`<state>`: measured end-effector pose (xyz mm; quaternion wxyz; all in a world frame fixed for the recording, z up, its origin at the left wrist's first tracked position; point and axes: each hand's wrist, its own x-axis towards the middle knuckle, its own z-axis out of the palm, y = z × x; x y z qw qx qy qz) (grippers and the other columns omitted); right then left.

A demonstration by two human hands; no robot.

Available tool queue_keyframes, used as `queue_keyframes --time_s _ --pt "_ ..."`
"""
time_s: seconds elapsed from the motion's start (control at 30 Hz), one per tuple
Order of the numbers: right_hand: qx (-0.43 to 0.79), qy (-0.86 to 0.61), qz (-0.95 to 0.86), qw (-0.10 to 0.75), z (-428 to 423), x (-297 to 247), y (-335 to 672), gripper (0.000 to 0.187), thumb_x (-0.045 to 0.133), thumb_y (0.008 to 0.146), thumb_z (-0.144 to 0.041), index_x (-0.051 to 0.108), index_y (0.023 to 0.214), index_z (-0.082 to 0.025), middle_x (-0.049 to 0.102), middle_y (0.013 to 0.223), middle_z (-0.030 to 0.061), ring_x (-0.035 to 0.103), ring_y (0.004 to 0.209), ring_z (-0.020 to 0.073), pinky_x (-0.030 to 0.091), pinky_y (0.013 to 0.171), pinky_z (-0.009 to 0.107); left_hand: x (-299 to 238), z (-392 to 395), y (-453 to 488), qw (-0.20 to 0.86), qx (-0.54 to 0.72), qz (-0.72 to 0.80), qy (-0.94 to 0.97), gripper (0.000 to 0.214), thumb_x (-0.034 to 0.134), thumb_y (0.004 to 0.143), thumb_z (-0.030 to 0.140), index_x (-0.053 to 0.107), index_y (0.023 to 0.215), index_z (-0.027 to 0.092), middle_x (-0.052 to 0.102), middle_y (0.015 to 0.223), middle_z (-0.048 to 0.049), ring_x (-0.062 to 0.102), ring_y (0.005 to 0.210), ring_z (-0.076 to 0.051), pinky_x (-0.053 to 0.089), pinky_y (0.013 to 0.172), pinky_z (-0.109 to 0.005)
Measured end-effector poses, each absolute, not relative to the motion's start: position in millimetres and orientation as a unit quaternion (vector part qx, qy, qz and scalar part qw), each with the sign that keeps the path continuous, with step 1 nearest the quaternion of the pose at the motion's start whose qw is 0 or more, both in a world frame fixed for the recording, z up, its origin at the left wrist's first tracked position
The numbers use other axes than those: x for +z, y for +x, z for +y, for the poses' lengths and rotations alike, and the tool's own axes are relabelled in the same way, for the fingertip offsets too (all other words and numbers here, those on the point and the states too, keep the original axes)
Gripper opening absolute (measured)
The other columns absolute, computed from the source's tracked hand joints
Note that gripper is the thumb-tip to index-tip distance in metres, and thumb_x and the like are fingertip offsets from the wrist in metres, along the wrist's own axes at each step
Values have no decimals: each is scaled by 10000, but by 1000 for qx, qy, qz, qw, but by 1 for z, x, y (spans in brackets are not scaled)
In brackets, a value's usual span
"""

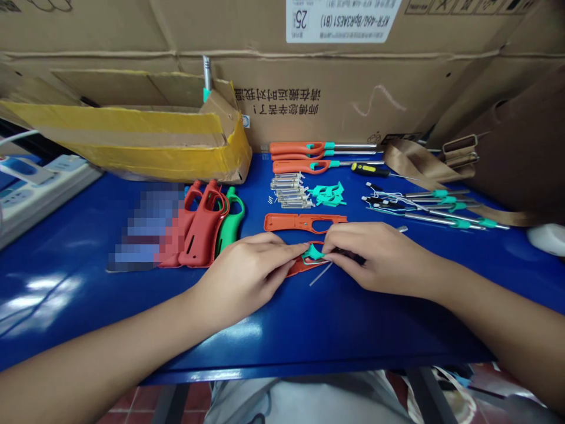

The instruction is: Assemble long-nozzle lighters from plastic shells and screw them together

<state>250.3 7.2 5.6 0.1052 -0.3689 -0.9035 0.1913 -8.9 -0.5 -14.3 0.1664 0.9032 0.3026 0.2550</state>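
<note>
1. Head view, nearest: your forearms (101, 359) reach in from both lower corners over the blue counter (335, 335).
2. Your left hand (251, 268): fingers drawn together, gripping the left part of the lower orange shell (298, 268); the index fingertip touches the green trigger (313, 253).
3. Your right hand (375, 253): thumb and index finger pinched on the trigger's right end.
4. The trigger sits at the lower orange shell, between your hands. A clear strip (321, 274) projects toward you.
5. Just beyond: the upper orange shell (285, 222), then beige cylinders (291, 193) beside loose green parts (329, 194).
6. Farther right: a screwdriver (369, 170) and metal rods (450, 205).
7. Left: red handles (199, 235) beside a green handle (230, 228).
</note>
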Motion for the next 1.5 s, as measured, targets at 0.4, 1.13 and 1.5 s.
queue_keyframes --time_s 0.4,1.13,1.5 --pt "170 -359 -912 103 5 6 251 157 498 1009 -217 627 922 -206 679 901 22 635 817 167 452 723 297 -11 -6 -7 84 198 283 935 337 493 1029 143 640 1327 83 755 1162 -128 707 1044 -232 628 913 -372" --pt "134 -348 -924 84 7 9 253 205 504 1017 -219 696 952 -195 692 940 34 663 835 178 470 713 301 -12 -17 -4 -4 112 292 950 584 389 891 -47 431 1474 -22 600 1421 -253 628 1275 -321 574 1029 -454" --pt "131 -336 -929 88 6 7 254 234 494 1028 -217 721 979 -191 693 989 46 670 843 176 484 735 303 -14 -20 -7 -32 79 286 954 552 415 914 -17 503 1456 40 556 1497 -183 588 1335 -305 554 1064 -478"
